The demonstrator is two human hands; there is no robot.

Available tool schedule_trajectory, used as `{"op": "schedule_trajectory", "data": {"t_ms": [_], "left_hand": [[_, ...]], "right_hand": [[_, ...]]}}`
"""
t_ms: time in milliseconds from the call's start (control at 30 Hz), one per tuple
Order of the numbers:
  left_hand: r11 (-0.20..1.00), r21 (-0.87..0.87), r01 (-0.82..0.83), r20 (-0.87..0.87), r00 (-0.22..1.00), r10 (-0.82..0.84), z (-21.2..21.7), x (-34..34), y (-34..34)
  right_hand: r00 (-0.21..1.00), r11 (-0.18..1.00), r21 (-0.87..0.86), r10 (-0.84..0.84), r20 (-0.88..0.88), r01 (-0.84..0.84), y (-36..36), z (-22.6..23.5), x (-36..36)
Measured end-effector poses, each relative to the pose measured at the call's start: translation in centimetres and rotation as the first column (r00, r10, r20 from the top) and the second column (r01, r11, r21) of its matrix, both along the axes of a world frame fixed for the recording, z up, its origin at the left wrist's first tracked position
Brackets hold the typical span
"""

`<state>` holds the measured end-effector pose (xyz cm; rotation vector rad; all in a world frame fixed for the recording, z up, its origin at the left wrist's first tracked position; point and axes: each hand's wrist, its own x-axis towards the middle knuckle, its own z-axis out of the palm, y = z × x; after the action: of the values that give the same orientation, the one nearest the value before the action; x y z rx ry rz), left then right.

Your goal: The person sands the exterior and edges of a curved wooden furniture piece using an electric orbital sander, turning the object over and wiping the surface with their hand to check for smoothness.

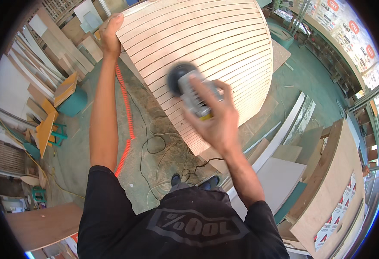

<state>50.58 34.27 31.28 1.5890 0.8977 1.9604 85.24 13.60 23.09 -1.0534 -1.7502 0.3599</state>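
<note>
A large pale wooden panel point(206, 47), curved and scored with many parallel grooves, stands in front of me. My left hand point(111, 35) is closed on its upper left corner, that arm stretched far forward. In my right hand point(222, 125) is a grey angle grinder point(194, 93), gripped round its body. Its round black disc point(180, 78) lies over the left part of the grooved face; motion blurs it, so contact with the wood is hard to tell.
An orange coiled hose point(125, 116) hangs beside my left arm. Dark cables point(148, 149) loop over the dusty floor near my feet. Boards point(47, 39) lean at the left near a green bin point(74, 102). White and wooden sheets point(271, 181) are stacked at the right.
</note>
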Motion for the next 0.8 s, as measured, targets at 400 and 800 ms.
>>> {"op": "schedule_trajectory", "data": {"t_ms": [400,800], "left_hand": [[0.995,0.043,-0.087,-0.131,0.987,0.092,0.5,1.2,-1.2],[0.998,-0.026,-0.058,-0.12,0.991,0.054,1.1,0.6,-2.3]], "right_hand": [[0.999,0.999,-0.053,-0.009,-0.04,0.007,4.8,2.8,4.0],[0.996,0.995,-0.067,-0.078,-0.043,0.075,7.3,5.1,3.6]]}}
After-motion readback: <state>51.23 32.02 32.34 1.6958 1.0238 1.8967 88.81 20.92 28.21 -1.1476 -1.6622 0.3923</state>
